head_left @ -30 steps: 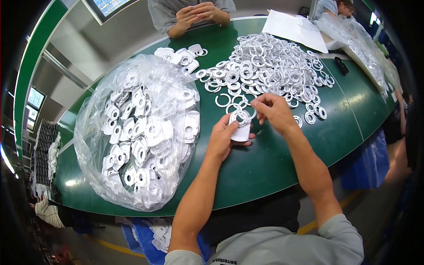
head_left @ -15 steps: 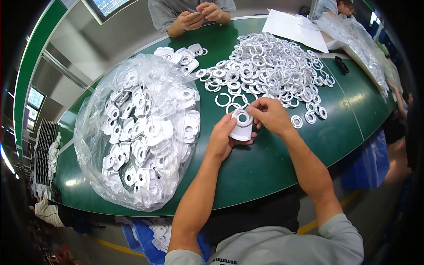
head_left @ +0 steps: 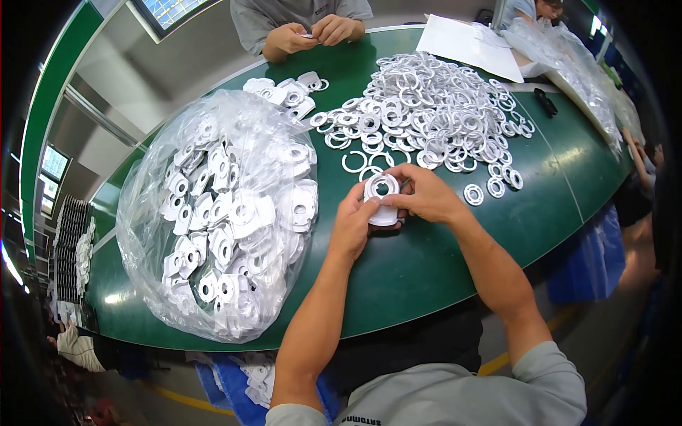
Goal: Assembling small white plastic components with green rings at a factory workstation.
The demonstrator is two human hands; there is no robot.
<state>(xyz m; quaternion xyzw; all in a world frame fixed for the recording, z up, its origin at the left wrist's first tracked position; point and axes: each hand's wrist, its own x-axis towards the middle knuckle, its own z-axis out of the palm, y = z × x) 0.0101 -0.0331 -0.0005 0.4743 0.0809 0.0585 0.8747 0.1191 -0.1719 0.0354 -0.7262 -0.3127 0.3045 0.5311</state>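
Pinching a white plastic part (head_left: pixel 383 201) with a round hole, both hands meet at frame centre: left hand (head_left: pixel 353 226) grips its lower left edge, right hand (head_left: pixel 425 197) covers its right side. Heap of white rings (head_left: pixel 426 113) lies just above on the green worktop (head_left: pixel 426 263). Clear bag of white parts (head_left: pixel 220 213) sits left. Another person's hands (head_left: pixel 312 34) work at top.

White plastic part (head_left: pixel 382 200), flat plate with a round hole near its top and a rounded lower end, held upright-ish between both hands just above the green table. Left hand (head_left: pixel 353 224) pinches its left edge, right hand (head_left: pixel 425 195) covers its right side, fingers over the top rim.
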